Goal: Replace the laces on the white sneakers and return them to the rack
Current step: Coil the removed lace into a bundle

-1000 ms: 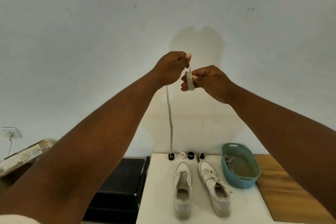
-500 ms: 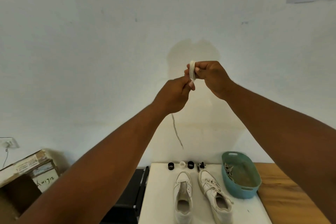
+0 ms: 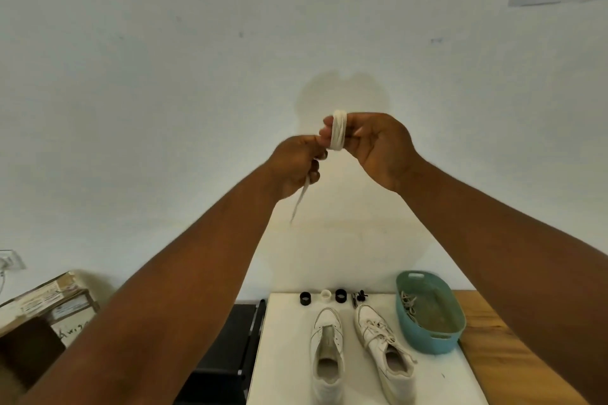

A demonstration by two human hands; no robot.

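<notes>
Winding a removed lace into a coil, tail nearly used up.

Far shorter now than a second ago, the loose tail below the left hand (image 3: 296, 164), closed in a grip on the flat, limp white lace (image 3: 300, 197); thicker too, the coil (image 3: 339, 134) wrapped round the fingers (image 3: 329, 128) of the right hand (image 3: 378, 148), bent to carry it. Probably the old lace being bundled, with relacing yet to begin. Down on the smooth white counter (image 3: 286, 355): left sneaker (image 3: 327, 348) laceless, tongue open; right sneaker (image 3: 383, 348) laced in soft, scuffed leather; beside it an oval teal plastic basket (image 3: 437, 344) holding a tangle of laces (image 3: 408, 302). No rack in view.
</notes>
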